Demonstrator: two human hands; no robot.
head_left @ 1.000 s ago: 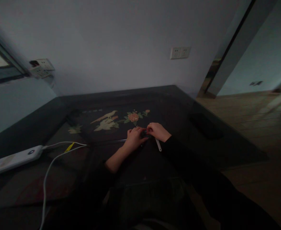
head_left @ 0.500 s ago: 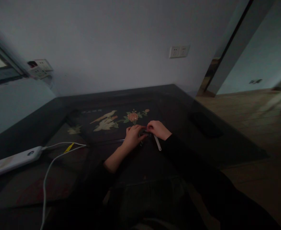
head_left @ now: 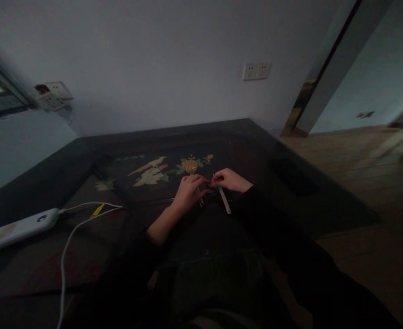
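Observation:
My left hand (head_left: 187, 191) is over the dark tabletop, its fingers curled toward my right hand. It closes around something small and dark that the dim light does not let me make out. Thin silvery prongs (head_left: 201, 199) show just below its fingers. With thumb and forefinger pressed together, my right hand (head_left: 229, 180) meets the left fingertips. What it pinches is too small to name. A slim white strip (head_left: 224, 200) with a hole at its near end slants out below the right fingers; whether they touch it is unclear.
The dark table (head_left: 146, 249) carries an inlaid bird and flower picture (head_left: 189, 166). On the left lies a white power bank (head_left: 23, 229) with a white cable (head_left: 64, 265) and yellow tag (head_left: 98, 210). A flat black object (head_left: 294, 176) is at right. A wall stands behind.
My right hand has shifted slightly right and turned flatter. More of the white strip and the silvery prongs shows. My left hand stays nearly in place.

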